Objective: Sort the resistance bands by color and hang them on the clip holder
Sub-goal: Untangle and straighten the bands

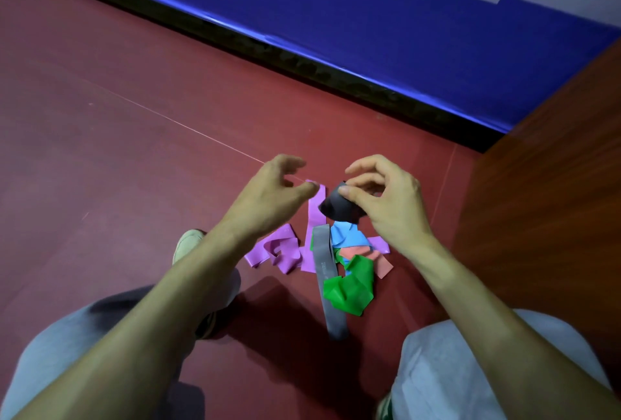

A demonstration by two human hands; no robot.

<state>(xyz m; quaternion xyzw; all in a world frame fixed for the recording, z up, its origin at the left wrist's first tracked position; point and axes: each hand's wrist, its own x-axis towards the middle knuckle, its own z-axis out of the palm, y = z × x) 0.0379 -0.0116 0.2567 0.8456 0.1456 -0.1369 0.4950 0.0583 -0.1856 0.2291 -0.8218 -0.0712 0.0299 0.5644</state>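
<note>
I crouch over a pile of resistance bands on the dark red floor (134, 117), near the corner where a blue padded wall panel (369, 16) meets a brown wooden panel (554, 167).

The fingers of my right hand (389, 198) pinch a crumpled black resistance band (337, 206), thumb against fingertips, and hold it bunched just above the far end of the pile. It has no clear long axis.

My left hand (268, 194) hovers just left of it, its fingers loosely curled and apart, gripping nothing. The thumb tip is at the far end of a flat purple band strip (314, 218); I cannot tell whether it touches. That strip runs lengthwise away from me.

Beside it lies a grey flat band (327, 271), the longest piece, its long axis running from the pile toward my knees. A tangled purple band (279, 250) sits left of these. Right of the grey one are a folded light blue band (347, 235), a salmon-pink band (379, 263) and a crumpled green band (349, 288), which overlaps the grey strip.

My beige shoe (188, 245) rests on the floor left of the pile.
</note>
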